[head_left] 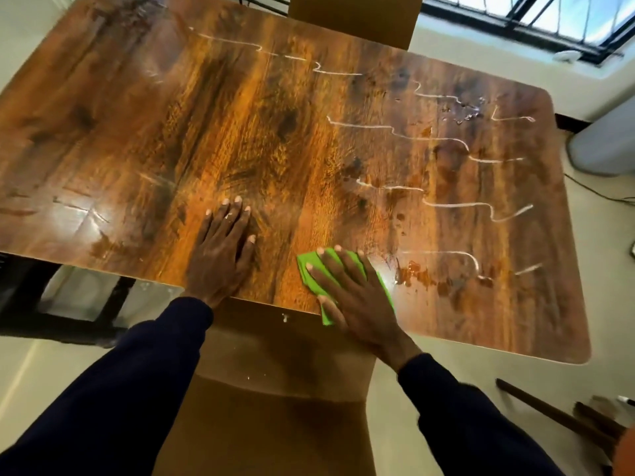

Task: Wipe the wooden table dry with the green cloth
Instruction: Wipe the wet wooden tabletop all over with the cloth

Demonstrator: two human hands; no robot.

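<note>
Green cloth pressed flat at the near edge of the wet wooden desk.
The green cloth [343, 286] lay at the near edge of the desk [275, 132], under the right hand [354, 297], whose grip was open, fingers spread flat on it. The left hand [223, 249] rested beside it, palm down, grip open and empty. Water puddles [419, 273] and white streaks [481, 207] marked the desk to the right.

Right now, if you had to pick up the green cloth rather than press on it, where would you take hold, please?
Probably the corner of the green cloth overhanging the near edge of the wooden table. It lies flat under the right hand, so pinch that free corner from the near side, thumb beneath.
</note>
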